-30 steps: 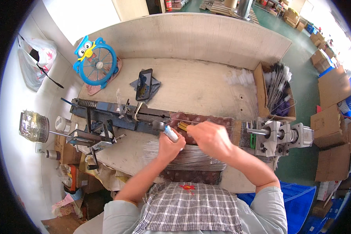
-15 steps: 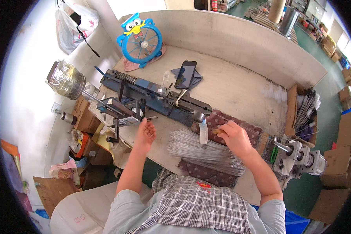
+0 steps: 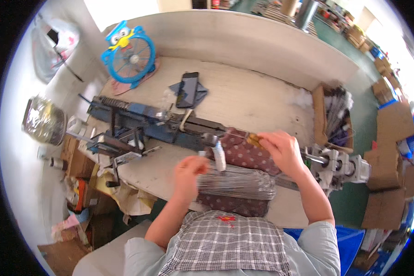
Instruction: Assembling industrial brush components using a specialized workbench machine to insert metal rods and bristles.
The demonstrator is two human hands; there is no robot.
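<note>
Both hands have been shifted since the earlier frame: the left hand (image 3: 187,178) has been brought right, from beside the bracket (image 3: 125,158) to just left of the white handle (image 3: 220,157), and the right hand (image 3: 283,151) has been carried farther from that handle. They are held apart. A yellow piece (image 3: 253,140) is pinched in the right fingers, over the far right part of the dotted cloth (image 3: 246,155); a thin wire (image 3: 237,134) is seen running left from it. The left fingers are blurred, so whether anything is held cannot be told. Grey rods (image 3: 237,182) are laid on the cloth, nearer than the handle. The phone (image 3: 187,89) is set on the far side, beyond the blue bar (image 3: 145,118).
</note>
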